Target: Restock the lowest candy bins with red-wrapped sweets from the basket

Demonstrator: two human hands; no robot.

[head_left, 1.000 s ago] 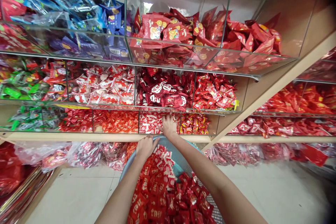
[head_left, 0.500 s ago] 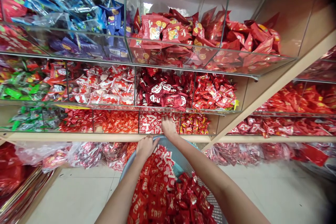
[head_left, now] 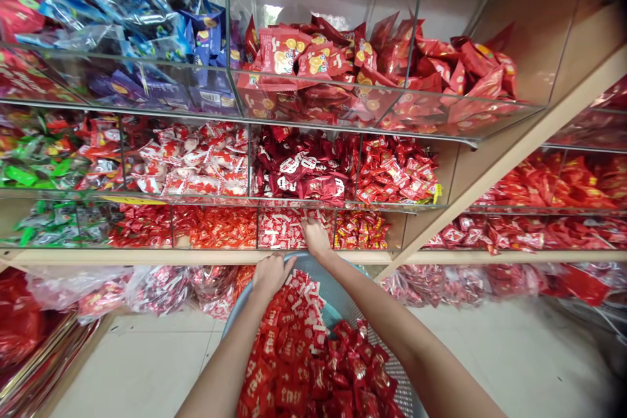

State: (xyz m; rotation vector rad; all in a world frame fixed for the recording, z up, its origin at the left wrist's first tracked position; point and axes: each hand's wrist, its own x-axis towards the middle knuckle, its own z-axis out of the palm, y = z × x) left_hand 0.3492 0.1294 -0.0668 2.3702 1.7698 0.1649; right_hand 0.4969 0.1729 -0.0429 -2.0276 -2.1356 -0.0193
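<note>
A: Nearest first. Grey mesh basket (head_left: pixel 392 382) at the person's waist, loaded with red-and-white candy packs (head_left: pixel 289 339) on its left side, dark red ones (head_left: pixel 353 372) on the right.

B: Left hand (head_left: pixel 270 274)?

A: On the basket's far rim, fingers curled down together over it, gripping the rim and touching the top packs.

B: Right hand (head_left: pixel 316 237)?

A: Past the rim, in the bottom shelf bin of red-and-white candies (head_left: pixel 281 228). Palm down on the pile, fingertips buried, so I can't tell if they pinch anything.

B: Step?

A: Looks like restocking that bin from the basket, mid-transfer. Next move likely needs the hand back at the matching packs for a fresh handful.

B: Beyond?

A: Glass-fronted shelves (head_left: pixel 343 132), red, green and blue packets higher up.
</note>
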